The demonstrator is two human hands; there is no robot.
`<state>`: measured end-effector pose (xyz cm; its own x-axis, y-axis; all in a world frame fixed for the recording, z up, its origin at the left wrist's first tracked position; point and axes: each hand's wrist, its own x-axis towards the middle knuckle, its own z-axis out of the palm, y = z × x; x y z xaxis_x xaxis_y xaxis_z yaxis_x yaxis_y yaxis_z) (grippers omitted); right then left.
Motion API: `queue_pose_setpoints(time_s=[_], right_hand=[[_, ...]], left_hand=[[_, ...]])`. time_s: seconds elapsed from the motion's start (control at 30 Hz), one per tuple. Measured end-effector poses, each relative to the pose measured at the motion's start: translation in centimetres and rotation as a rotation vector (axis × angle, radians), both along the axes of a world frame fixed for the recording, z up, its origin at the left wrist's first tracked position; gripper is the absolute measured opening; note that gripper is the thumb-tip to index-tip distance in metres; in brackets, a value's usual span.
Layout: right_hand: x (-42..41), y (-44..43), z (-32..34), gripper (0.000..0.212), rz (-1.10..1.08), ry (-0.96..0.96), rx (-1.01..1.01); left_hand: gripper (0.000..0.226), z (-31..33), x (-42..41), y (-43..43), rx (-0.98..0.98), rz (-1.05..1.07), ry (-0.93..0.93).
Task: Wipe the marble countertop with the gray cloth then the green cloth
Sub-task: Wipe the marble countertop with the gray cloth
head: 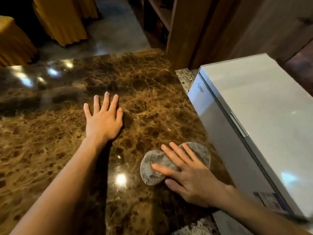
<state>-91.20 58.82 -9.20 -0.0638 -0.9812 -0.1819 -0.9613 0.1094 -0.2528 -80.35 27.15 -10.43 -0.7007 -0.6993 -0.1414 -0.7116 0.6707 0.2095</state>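
Hands are both lying flat on the brown marble surface (152, 92). We are pressing our right hand (189, 175) down on the gray cloth (152, 168), fingers spread, so this grip is loose and not closed around it. The cloth is sitting near the right edge of the surface, close to us, and it is bunched in the middle. Our left hand (103, 119) is resting farther out, palm down, fingers open, holding nothing. Just beside the surface on the right, a silver fridge (254, 116) is standing. Yellow drapes (59, 19) are hanging far behind.
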Motion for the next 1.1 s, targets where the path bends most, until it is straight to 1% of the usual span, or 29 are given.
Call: queue_pose_setpoints(time_s=[0.13,0.2,0.3,0.37,0.47,0.6,0.7,0.83,0.97,1.1], right_hand=[[2.7,6.3,0.4,0.051,-0.137,-0.021,0.036],[3.1,7.2,0.5,0.050,-0.184,-0.035,0.041],[2.2,5.7,0.4,0.049,-0.240,-0.036,0.027],[0.3,3.2,0.0,0.050,-0.264,-0.005,-0.001],[-4.1,-2.8,-0.7,0.051,-0.335,-0.012,-0.008],[-10.6,-13.7,-0.9,0.051,-0.391,0.008,-0.019],[-14.2,-21.4,-0.9,0.051,-0.428,0.008,0.010],[-18.0,-29.4,-1.0,0.051,-0.462,0.023,0.036],[-20.7,-33.7,-0.7,0.053,-0.485,0.027,0.032],[-20.3,-32.5,-0.8,0.053,-0.438,0.036,0.033]], left_hand=[[0.063,-0.4,0.1,-0.4,-0.015,-0.018,0.013],[0.063,-0.6,0.0,-0.5,-0.015,-0.013,0.011],[0.063,-0.7,0.0,-0.7,0.001,-0.020,0.010],[0.063,-0.5,0.1,-0.8,0.001,-0.016,0.012],[0.062,-0.4,0.1,-0.6,-0.005,-0.020,0.020],[0.061,-0.3,-0.2,-0.1,-0.059,0.035,0.024],[0.062,-0.4,-0.4,0.1,-0.071,0.045,0.003],[0.065,-0.6,-0.4,0.2,-0.097,0.049,0.002],[0.065,-0.5,-0.3,0.2,-0.079,0.045,0.010],[0.064,-0.5,-0.2,0.2,-0.076,0.033,0.037]])
